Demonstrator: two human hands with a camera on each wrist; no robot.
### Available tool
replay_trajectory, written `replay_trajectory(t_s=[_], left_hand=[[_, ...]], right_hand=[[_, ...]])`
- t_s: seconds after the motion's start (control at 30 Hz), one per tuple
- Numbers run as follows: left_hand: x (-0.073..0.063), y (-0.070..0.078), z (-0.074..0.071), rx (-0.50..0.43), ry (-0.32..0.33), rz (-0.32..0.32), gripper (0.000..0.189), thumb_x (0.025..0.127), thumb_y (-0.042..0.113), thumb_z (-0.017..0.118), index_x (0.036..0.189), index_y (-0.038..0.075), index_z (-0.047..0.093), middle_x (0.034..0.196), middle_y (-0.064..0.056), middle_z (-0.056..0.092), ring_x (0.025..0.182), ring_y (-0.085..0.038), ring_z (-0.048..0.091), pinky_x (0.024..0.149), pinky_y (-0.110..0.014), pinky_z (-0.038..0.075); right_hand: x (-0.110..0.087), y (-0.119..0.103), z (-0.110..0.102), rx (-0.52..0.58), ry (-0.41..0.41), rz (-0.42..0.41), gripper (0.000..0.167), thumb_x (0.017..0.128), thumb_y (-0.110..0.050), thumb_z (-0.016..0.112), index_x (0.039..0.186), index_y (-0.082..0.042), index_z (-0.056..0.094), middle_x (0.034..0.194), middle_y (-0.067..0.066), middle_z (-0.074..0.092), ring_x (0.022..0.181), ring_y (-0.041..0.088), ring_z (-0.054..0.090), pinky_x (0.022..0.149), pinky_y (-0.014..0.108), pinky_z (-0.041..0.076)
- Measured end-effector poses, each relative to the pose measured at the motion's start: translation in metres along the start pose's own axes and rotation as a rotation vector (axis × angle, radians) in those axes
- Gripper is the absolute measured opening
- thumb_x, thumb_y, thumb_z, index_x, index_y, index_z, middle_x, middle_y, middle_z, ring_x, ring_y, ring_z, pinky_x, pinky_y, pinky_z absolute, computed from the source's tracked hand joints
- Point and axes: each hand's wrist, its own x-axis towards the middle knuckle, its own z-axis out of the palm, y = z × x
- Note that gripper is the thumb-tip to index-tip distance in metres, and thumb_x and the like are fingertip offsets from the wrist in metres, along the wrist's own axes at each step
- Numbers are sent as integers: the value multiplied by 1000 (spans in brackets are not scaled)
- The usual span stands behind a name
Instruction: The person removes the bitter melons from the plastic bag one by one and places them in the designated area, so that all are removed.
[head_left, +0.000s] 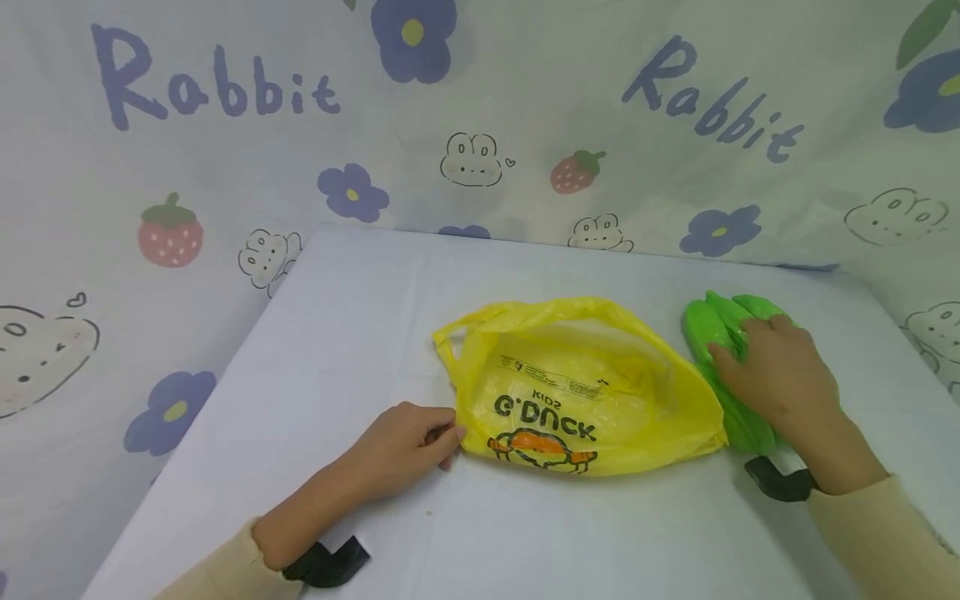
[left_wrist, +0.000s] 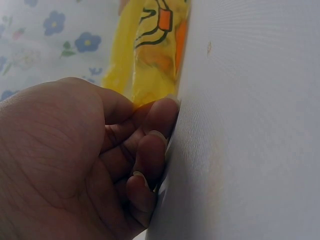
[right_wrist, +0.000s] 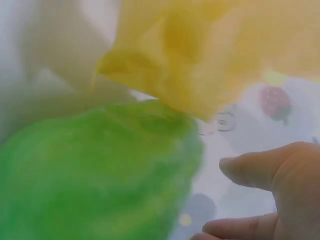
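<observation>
A yellow plastic bag (head_left: 555, 450) with a cartoon duck and "G.Duck Kids" print lies on the white-covered table, its lettering upside down in the head view. The bag's mouth gapes, with a handle loop at its far left. My left hand (head_left: 405, 450) pinches the bag's left edge low at the tabletop, thumb against forefinger, as the left wrist view shows. To the right of the bag is a bright green bundle (head_left: 708, 325) of long, rounded lobes, like bananas. Over it reaches my right hand (head_left: 787, 375), thumb and fingers spread, partly covering it.
A white table cover (head_left: 360, 333) spreads under everything. Behind and at the sides hangs a cloth backdrop (head_left: 405, 158) printed with rabbits, strawberries and blue flowers. Black straps (head_left: 330, 562) are at both wrists.
</observation>
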Motion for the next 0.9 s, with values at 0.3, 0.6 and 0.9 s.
replay_trajectory(t_s=[0.3, 0.6, 0.9], left_hand=[[0, 0, -1, -2, -8, 9, 31, 108, 31, 59, 78, 26, 61, 63, 18, 60, 54, -5, 49, 57, -27, 41], [-2, -4, -3, 1, 0, 1, 30, 108, 30, 60, 78, 27, 61, 63, 18, 59, 53, -6, 47, 56, -26, 40], [-5, -2, -7, -36, -55, 5, 31, 109, 42, 56, 83, 26, 63, 69, 18, 62, 57, -7, 50, 57, -27, 42]], right_hand=[[-52, 44, -17, 94, 23, 96, 73, 107, -49, 52, 140, 16, 47, 134, 45, 46, 110, 64, 50, 82, 74, 41], [-86, 87, -8, 262, 191, 186, 65, 111, -31, 52, 144, 22, 38, 138, 51, 39, 132, 69, 34, 107, 75, 27], [-115, 82, -6, 246, 254, 171, 59, 114, -27, 47, 152, 16, 35, 148, 47, 35, 141, 65, 29, 113, 71, 22]])
